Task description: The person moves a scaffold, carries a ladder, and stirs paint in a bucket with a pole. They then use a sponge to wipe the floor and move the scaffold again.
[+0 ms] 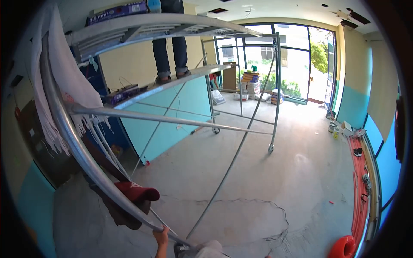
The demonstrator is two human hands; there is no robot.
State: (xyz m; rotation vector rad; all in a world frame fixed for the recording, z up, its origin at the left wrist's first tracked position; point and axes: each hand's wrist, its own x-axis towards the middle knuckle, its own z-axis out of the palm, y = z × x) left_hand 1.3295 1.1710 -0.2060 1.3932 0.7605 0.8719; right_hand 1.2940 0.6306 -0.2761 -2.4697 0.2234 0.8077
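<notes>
Head cam: left hand (161, 237) has fingers wrapped round scaffold (70, 129) tube, low and near me; right hand out of shot, can't tell its fingers. Risk imo: hard tug rolls casters (271, 148), person (162, 56) on plank (193, 76) loses footing. Scaffold stands on floor (301, 180), silvery, lens-bent, cloth (71, 73) and red cap (146, 193) hanging nearby.

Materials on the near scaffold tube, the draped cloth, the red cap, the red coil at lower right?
Scaffold tube: bare metal, likely galvanized steel; dull silver with bright streaks.
Draped cloth: woven textile, possibly cotton; soft folds, fringed ends.
Red cap: probably fabric; matte, stiff brim.
Red coil: likely plastic; smooth, glossy highlights.
</notes>
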